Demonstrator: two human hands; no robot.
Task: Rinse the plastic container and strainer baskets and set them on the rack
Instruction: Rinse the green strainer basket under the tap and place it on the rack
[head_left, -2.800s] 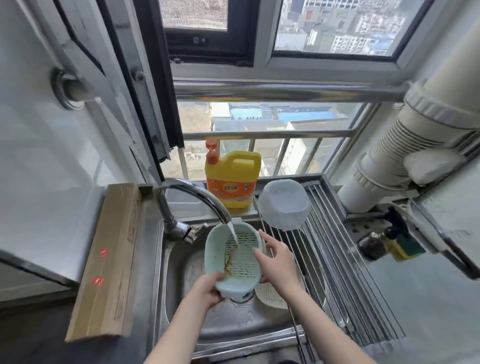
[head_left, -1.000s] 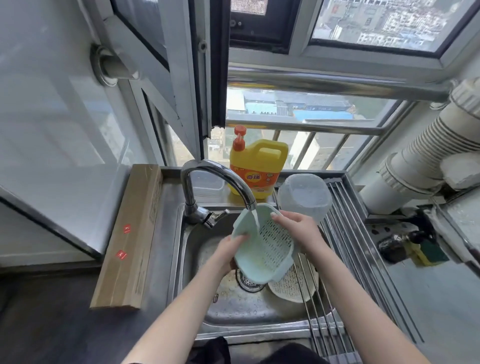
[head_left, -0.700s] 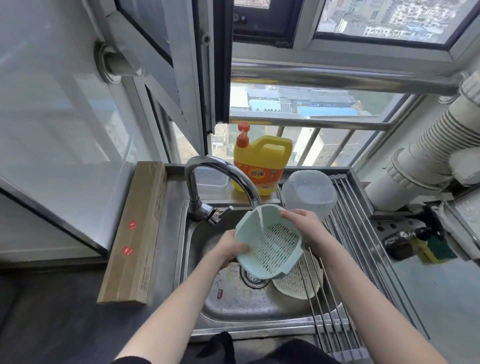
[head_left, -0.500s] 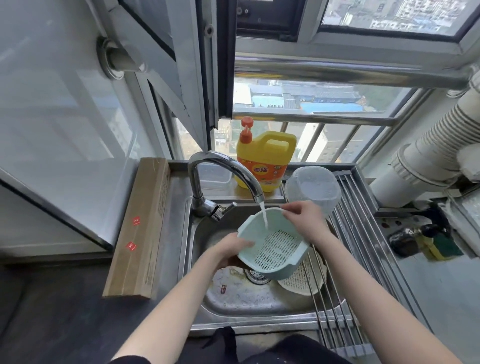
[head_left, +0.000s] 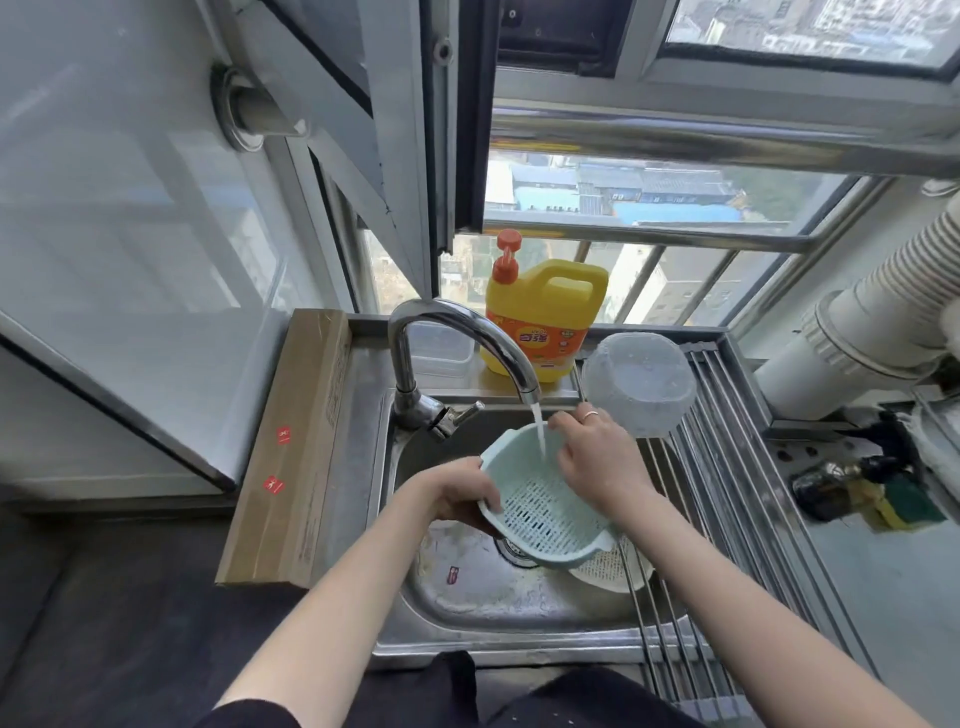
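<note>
Rinsing is in progress: the green strainer basket (head_left: 540, 506) is held tilted over the sink (head_left: 467, 618) under the tap stream, with the left hand (head_left: 457, 493) closed on its near-left rim and the right hand (head_left: 597, 460) closed on its far-right rim. The rack (head_left: 727, 467) lies directly right of the basket, so the right hand is nearer for the transfer. The plastic container (head_left: 639, 384) sits inverted at the rack's far end, and a white strainer basket (head_left: 608, 569) remains in the sink beneath.

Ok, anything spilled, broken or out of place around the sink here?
Nothing stands out. Both hands, left hand and right hand, hold the green strainer tilted under the running tap. A white strainer lies in the sink, and the clear container sits upside down on the rack.
</note>
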